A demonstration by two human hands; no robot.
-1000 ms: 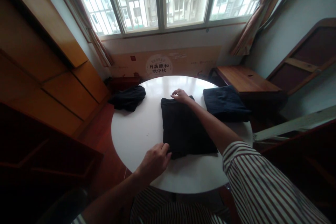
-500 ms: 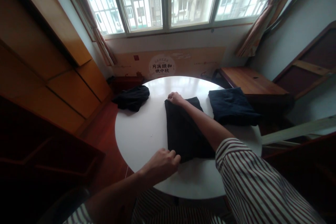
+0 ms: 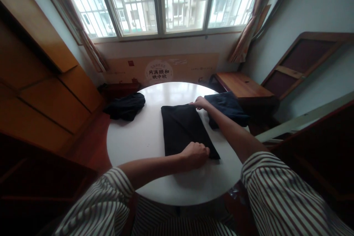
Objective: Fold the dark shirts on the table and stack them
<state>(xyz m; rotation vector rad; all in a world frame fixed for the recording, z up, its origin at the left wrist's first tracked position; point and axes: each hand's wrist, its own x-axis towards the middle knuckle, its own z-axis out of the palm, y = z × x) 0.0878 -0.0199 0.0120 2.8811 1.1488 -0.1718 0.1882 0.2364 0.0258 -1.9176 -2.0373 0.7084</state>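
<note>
Left hand point(image 3: 195, 153) closed on the near edge of the black garment point(image 3: 182, 131), lower centre of frame. Right hand point(image 3: 199, 102) pinches its far right corner, just above centre. I see the garment lying folded flat mid-bench point(image 3: 138, 140). Dark blue folded cloth point(image 3: 226, 108) touches the right hand's side, centre right. Crumpled dark cloth point(image 3: 125, 106) sits well apart, centre left at the bench rim.

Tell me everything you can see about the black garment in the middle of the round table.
The black garment is soft dark cloth, folded into a flat, roughly rectangular shape with a diagonal crease. It lies on the white round table. The left hand grips its near edge; the right hand pinches its far right corner.
</note>
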